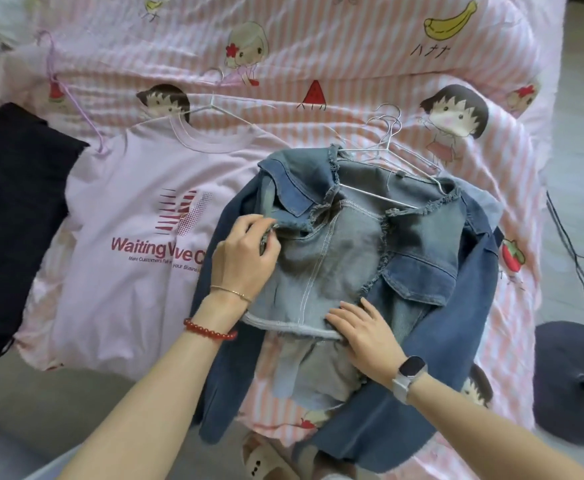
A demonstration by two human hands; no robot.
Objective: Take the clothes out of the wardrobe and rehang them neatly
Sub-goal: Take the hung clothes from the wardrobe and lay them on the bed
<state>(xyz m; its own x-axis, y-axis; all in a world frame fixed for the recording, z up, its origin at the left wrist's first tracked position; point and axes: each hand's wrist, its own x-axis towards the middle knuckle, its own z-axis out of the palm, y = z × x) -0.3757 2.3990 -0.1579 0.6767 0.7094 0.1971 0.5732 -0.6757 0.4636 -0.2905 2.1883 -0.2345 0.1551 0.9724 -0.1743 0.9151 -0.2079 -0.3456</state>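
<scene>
A blue denim jacket [422, 265] with frayed edges lies open on the bed, inside facing up, with white wire hangers [384, 150] at its collar. My left hand [245, 258] pinches the frayed left front edge of the jacket. Fingers straight, my right hand [363, 330] presses flat on the jacket's lower hem. To the left lies a pink T-shirt [121, 244] with red print, on a white hanger [211, 105]. A dark garment [10, 220] lies at the far left.
A pink striped bedsheet [335, 46] with cartoon prints covers the bed. A purple hanger [58, 84] lies at the upper left. A dark round object [574, 382] sits on the floor at right, with cables [567, 244] near it. A slipper [266, 459] shows below.
</scene>
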